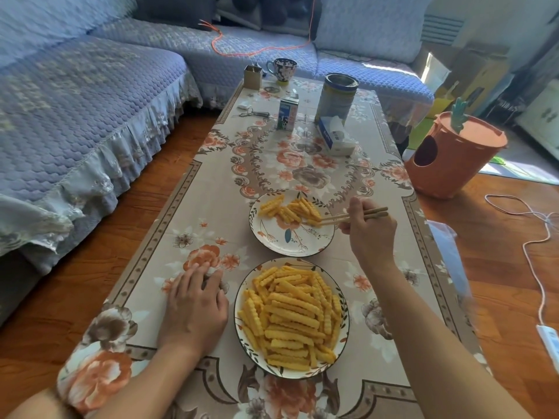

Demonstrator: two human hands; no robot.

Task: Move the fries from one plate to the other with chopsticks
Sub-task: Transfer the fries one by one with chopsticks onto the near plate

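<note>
Where chopsticks (351, 217) meet fries (305, 211), tips obscured, right hand (370, 234) grip pinching them, left hand (193, 306) flat.

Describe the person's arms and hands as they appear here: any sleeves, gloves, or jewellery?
Both forearms are bare for as far as the frame shows; no sleeves are visible. The left hand and the right hand wear no gloves. No rings, watch or bracelet show on the fingers or wrists. No markings are visible.

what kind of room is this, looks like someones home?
Most likely a home living room. A sofa with a quilted blue cover wraps round a low table under a floral cloth, and household things stand on it: a mug, a tissue box.
</note>
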